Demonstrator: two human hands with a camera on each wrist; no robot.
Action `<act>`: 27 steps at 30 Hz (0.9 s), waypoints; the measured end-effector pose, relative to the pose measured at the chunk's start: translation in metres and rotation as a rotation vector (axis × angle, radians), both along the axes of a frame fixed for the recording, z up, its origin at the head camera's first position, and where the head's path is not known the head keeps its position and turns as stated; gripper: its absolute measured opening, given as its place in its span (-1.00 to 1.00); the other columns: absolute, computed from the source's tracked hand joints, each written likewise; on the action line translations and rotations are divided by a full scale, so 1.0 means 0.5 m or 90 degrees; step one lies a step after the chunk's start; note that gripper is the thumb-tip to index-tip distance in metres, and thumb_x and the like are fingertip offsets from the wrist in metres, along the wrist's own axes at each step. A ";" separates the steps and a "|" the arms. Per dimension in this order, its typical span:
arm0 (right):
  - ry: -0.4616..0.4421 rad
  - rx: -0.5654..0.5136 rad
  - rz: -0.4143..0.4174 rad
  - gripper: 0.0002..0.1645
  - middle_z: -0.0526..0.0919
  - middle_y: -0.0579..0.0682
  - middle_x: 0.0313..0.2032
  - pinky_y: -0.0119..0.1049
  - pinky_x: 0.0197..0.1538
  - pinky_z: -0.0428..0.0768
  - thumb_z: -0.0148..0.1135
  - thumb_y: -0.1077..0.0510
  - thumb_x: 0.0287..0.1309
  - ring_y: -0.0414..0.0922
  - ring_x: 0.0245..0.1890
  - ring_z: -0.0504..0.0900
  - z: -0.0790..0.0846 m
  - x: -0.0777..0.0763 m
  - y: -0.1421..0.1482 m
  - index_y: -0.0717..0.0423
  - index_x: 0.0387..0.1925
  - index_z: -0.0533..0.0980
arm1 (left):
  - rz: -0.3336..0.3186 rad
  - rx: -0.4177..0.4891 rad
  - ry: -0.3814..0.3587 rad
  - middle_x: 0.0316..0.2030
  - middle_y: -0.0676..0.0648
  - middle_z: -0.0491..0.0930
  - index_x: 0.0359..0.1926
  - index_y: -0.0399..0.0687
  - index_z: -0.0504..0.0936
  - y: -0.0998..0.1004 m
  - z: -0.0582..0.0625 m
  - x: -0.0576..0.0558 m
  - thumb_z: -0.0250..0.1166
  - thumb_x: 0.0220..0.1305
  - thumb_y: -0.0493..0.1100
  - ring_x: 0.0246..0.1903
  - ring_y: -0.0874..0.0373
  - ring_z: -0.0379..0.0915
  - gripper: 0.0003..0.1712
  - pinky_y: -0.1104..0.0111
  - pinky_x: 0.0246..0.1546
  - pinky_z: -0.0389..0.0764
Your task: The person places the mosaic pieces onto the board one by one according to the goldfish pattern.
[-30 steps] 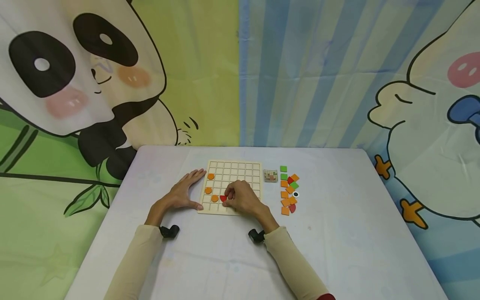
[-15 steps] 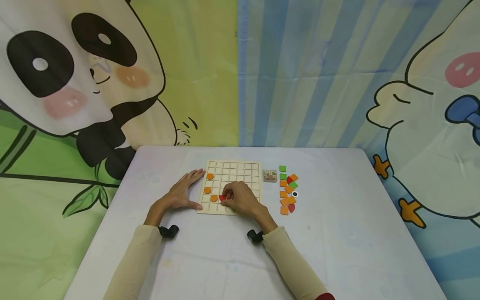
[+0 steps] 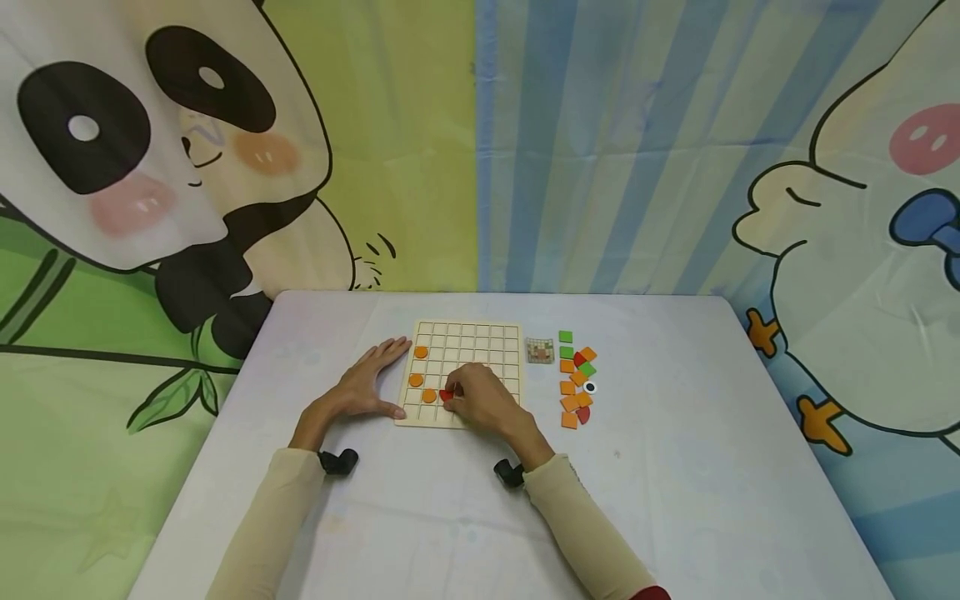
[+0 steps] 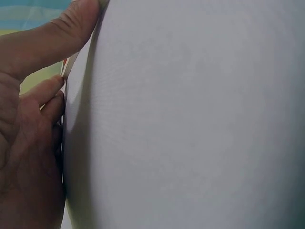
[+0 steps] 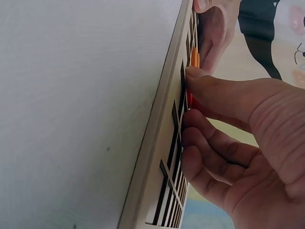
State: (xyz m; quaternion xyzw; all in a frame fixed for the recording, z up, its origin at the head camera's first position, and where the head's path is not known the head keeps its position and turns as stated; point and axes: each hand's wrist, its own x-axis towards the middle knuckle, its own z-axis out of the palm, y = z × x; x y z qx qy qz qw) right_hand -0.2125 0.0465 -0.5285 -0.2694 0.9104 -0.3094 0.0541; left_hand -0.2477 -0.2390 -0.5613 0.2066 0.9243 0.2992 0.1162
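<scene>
A square wooden grid board (image 3: 480, 343) lies flat on the white table. Three orange round pieces (image 3: 422, 352) sit in its left part. My right hand (image 3: 483, 398) is over the lower middle of the board and pinches a red piece (image 3: 446, 396) between thumb and fingers, right at the grid; in the right wrist view the red piece (image 5: 191, 101) shows partly behind the thumb. My left hand (image 3: 367, 385) is spread at the board's left edge, with the thumb at the lower left corner and fingertips at the upper left side.
Right of the board lies a small patterned card (image 3: 540, 351). Beyond it, a loose column of flat pieces holds green squares (image 3: 566, 337), orange squares (image 3: 569, 421), red pieces (image 3: 583, 414) and a white ring-shaped piece (image 3: 590, 387). A printed cloth hangs behind the table.
Almost nothing differs. My right hand stays at the same grid spot with the red piece, its fingers shifting very slightly; my left hand keeps its place on the board's edge.
</scene>
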 end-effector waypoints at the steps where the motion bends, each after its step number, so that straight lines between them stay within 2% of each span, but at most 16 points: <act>1: 0.000 0.000 -0.002 -0.84 0.79 -0.05 -0.29 -0.35 -0.20 0.61 0.59 0.17 0.28 -0.19 -0.31 0.60 0.000 0.000 0.000 0.14 -0.15 0.82 | 0.000 -0.002 0.000 0.78 -0.21 -0.05 0.78 0.00 0.03 0.000 0.000 0.000 0.82 -0.19 0.22 0.76 -0.38 -0.23 0.63 -0.49 0.68 -0.09; 12: 0.003 0.008 -0.023 -0.86 0.71 -0.11 -0.37 -0.40 -0.31 0.50 0.60 0.13 0.28 -0.21 -0.37 0.53 -0.004 0.002 -0.003 0.11 -0.27 0.78 | 0.002 -0.002 0.000 0.78 -0.23 -0.05 0.78 -0.01 0.04 0.003 0.001 0.000 0.83 -0.19 0.21 0.75 -0.41 -0.22 0.63 -0.52 0.65 -0.05; 15: 0.010 0.017 -0.028 -0.81 0.67 -0.09 -0.40 -0.38 -0.30 0.46 0.63 0.11 0.25 -0.21 -0.37 0.49 -0.003 0.004 -0.003 0.11 -0.29 0.76 | 0.003 -0.003 -0.001 0.78 -0.23 -0.05 0.78 0.01 0.04 0.003 -0.001 0.001 0.83 -0.19 0.21 0.74 -0.42 -0.21 0.63 -0.55 0.63 -0.03; 18: 0.013 0.018 -0.033 -0.76 0.70 -0.06 -0.33 -0.35 -0.21 0.53 0.66 0.10 0.21 -0.20 -0.31 0.51 0.001 0.008 0.000 0.14 -0.19 0.77 | 0.001 -0.003 -0.001 0.78 -0.22 -0.05 0.78 0.01 0.03 0.002 -0.003 0.001 0.82 -0.18 0.23 0.74 -0.42 -0.22 0.63 -0.55 0.63 -0.03; 22: -0.001 -0.006 -0.041 -0.67 0.77 -0.02 -0.14 -0.26 -0.01 0.68 0.64 0.15 0.23 -0.15 -0.16 0.61 0.009 0.013 0.004 0.15 0.00 0.79 | 0.002 -0.003 0.004 0.78 -0.22 -0.05 0.78 0.01 0.04 0.001 -0.002 0.000 0.82 -0.18 0.23 0.74 -0.43 -0.21 0.63 -0.56 0.63 -0.03; 27: -0.027 -0.020 -0.034 -0.62 0.78 -0.02 -0.07 -0.20 0.07 0.72 0.62 0.18 0.24 -0.13 -0.08 0.66 0.006 0.009 0.010 0.14 0.08 0.79 | 0.001 -0.004 0.005 0.78 -0.21 -0.06 0.78 0.01 0.03 -0.001 -0.002 -0.001 0.82 -0.17 0.23 0.75 -0.42 -0.22 0.62 -0.55 0.63 -0.04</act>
